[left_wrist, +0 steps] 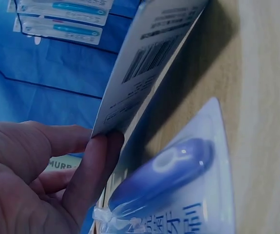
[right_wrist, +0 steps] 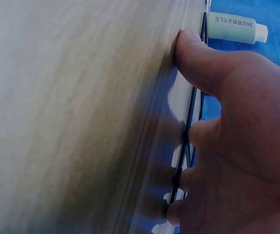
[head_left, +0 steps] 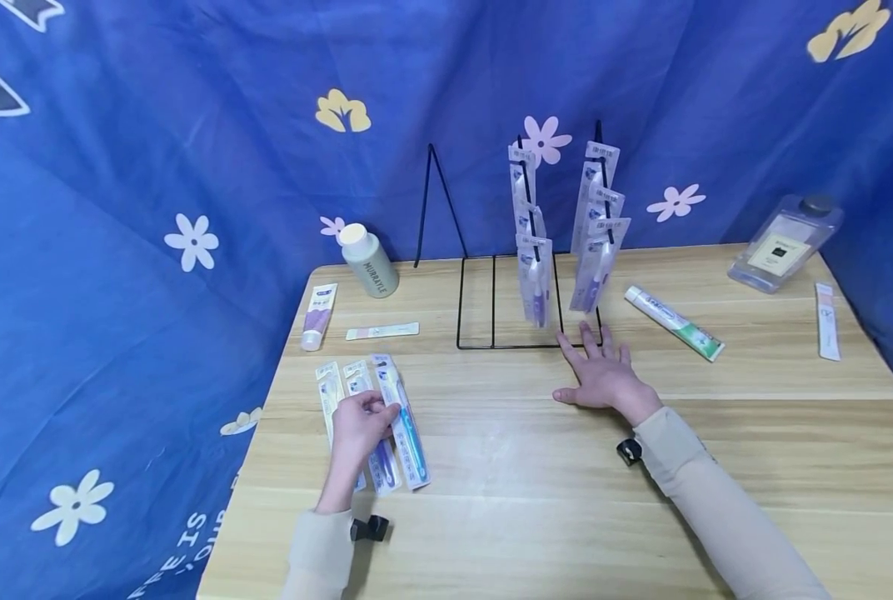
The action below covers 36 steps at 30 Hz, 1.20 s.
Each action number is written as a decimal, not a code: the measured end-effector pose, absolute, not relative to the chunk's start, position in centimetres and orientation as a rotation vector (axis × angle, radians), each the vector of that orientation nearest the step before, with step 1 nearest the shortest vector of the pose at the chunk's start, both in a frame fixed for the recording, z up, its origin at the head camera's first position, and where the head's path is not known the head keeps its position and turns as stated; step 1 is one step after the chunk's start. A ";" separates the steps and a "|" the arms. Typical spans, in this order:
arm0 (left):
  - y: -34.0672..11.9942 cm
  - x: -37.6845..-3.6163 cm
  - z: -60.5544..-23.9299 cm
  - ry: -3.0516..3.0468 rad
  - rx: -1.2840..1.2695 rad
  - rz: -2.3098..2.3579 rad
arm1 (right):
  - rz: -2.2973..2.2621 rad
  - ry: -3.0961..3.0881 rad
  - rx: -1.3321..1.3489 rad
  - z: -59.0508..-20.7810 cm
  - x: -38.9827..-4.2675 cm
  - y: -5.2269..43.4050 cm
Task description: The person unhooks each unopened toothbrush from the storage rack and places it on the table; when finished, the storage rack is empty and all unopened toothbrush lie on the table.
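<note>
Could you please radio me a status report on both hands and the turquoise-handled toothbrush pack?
Left hand pinching turquoise-handled toothbrush pack, pack tilted. Right hand spread by wire rack. Two other packs close alongside, possible snag.

three toothbrush packs (head_left: 409,437): front-left of rack (head_left: 494,302) | toothpaste tube (head_left: 675,322): right of rack

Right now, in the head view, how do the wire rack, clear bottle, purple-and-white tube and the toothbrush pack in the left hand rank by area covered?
Wire rack, by its overall outline
Clear bottle
Toothbrush pack in the left hand, partly hidden by fingers
Purple-and-white tube
</note>
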<state>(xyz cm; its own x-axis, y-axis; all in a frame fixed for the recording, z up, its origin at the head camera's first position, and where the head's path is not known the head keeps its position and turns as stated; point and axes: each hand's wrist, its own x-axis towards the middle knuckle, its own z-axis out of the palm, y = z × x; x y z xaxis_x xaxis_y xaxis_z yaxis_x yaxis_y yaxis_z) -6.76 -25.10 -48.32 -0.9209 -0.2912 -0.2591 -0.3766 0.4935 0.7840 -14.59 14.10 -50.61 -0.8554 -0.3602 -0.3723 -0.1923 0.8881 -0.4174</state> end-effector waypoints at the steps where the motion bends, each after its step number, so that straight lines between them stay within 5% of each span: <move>1: -25.1 -6.8 -48.3 2.655 -0.579 1.392 | -0.515 2.606 -0.402 -50.6 -14.6 14.1; 36: -24.5 -7.5 -46.5 3.062 -0.282 0.590 | -0.534 2.608 -0.391 -50.9 -14.7 14.2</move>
